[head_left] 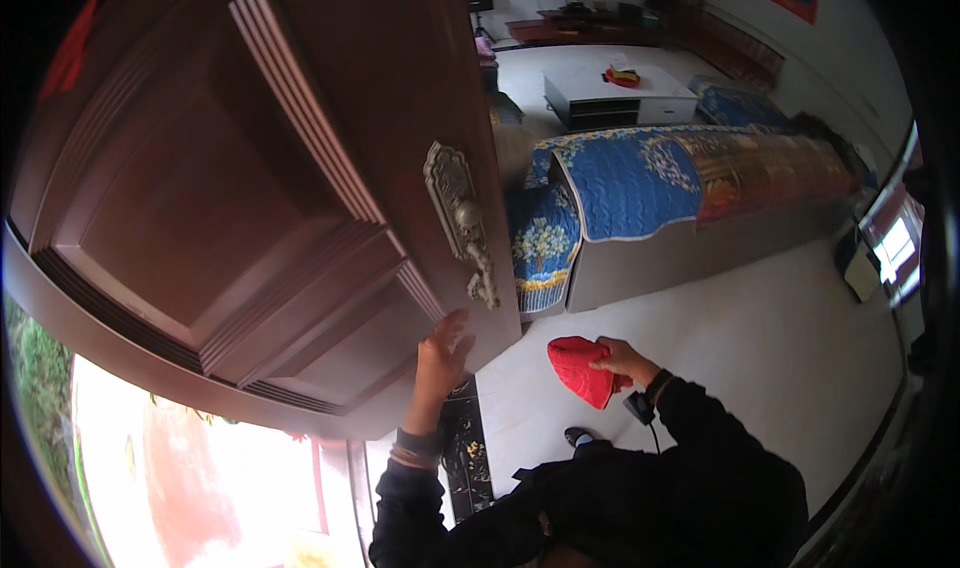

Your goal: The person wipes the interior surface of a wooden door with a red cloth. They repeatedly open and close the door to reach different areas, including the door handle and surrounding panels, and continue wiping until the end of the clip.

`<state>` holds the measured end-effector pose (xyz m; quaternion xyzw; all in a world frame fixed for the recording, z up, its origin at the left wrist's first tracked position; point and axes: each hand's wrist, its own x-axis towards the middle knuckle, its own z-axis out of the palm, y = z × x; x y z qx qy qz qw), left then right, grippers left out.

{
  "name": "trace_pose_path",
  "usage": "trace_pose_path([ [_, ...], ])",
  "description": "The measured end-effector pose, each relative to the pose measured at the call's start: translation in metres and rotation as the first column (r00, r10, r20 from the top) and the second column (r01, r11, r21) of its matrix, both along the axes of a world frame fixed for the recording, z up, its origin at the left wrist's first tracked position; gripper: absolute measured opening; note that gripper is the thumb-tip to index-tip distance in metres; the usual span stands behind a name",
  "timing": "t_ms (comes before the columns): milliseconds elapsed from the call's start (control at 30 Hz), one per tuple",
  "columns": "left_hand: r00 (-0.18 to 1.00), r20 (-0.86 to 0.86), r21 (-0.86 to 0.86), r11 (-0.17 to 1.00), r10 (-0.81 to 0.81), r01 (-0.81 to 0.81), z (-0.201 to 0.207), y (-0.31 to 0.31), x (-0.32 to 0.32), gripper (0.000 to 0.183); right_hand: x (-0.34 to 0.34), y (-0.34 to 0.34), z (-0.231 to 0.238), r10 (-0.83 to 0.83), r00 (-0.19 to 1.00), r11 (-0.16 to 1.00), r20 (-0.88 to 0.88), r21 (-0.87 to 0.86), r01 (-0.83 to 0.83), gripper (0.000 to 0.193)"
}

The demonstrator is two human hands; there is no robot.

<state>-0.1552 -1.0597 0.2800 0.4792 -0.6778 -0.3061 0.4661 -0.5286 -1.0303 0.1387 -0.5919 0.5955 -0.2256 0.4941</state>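
Observation:
A large dark brown panelled door [190, 228] fills the left side, standing ajar beside me. An ornate metal handle [468, 230] is fixed near its edge. Just below that handle is my left hand [440, 356], fingers apart and holding nothing; whether it touches the door I cannot tell. My right hand [622, 362], in front of my body, is closed around a folded red cloth [580, 370] that tapers toward the grip. A small black device [638, 406] with a cable hangs by my right wrist.
Beyond the door's edge stands a sofa [640, 258] draped with a blue patterned cover [640, 193]. Farther back is a white coffee table [615, 93] with things on it. A dark threshold strip [467, 458] crosses the floor by my left forearm, with bright daylight outside at lower left.

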Motion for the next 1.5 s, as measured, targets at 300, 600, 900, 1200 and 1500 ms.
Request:
trace_pose_path([
  [300, 0.862, 0.186, -0.151, 0.881, 0.471, -0.448, 0.049, -0.139, -0.087, 0.057, -0.061, -0.085, 0.077, -0.181, 0.969, 0.947, 0.171, -0.237, 0.218, 0.024],
  [600, 0.742, 0.461, -0.179, 0.87, 0.487, -0.46, 0.052, -0.156, -0.102, 0.051, 0.084, -0.193, 0.266, 0.099, 0.995, -0.156, 0.028, -0.987, 0.043, 0.052],
  [900, 0.566, 0.675, -0.062, 0.801, 0.473, -0.595, 0.062, -0.168, -0.106, 0.048, 0.174, -0.251, 0.252, 0.126, 0.97, -0.111, -0.206, -0.975, -0.193, 0.033],
  [1200, 0.606, 0.62, -0.127, 0.826, 0.498, -0.549, 0.062, -0.163, -0.106, 0.046, 0.165, -0.253, 0.221, 0.257, 0.966, 0.186, 0.024, -0.982, -0.025, 0.046],
  [1500, 0.536, 0.622, -0.196, 0.776, 0.571, -0.599, 0.062, -0.161, -0.108, 0.036, 0.144, -0.268, 0.156, 0.3, 0.932, 0.395, 0.202, -0.916, 0.071, 0.044],
])
